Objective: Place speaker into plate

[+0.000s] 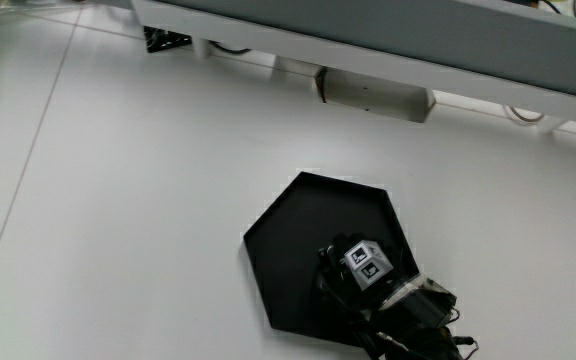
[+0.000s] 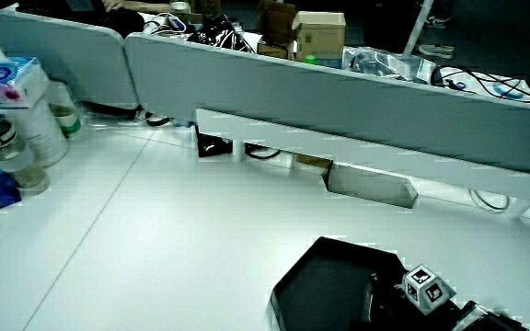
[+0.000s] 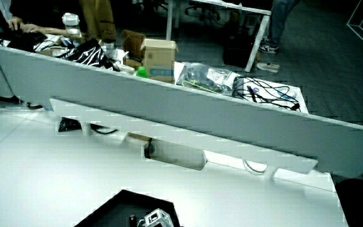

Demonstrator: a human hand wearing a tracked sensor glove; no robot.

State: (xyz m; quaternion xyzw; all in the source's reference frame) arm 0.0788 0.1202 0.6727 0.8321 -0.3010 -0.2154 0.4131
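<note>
A black hexagonal plate [image 1: 293,225] lies on the white table, and both side views show it too [image 2: 316,276] [image 3: 115,211]. The hand [image 1: 353,280] in its black glove is over the part of the plate nearest the person, with the patterned cube [image 1: 365,265] on its back facing up. The forearm [image 1: 418,315] runs off the plate toward the person. In both side views the cube [image 2: 428,290] [image 3: 156,219] marks the hand low over the plate. No speaker shows apart from the glove; whatever is under the hand is hidden.
A low grey partition [image 1: 388,30] runs along the table's farther edge, with a white box [image 1: 373,95] mounted under it. In a side view, bottles [image 2: 21,129] and a tissue pack [image 2: 3,74] stand near the table's edge, well away from the plate.
</note>
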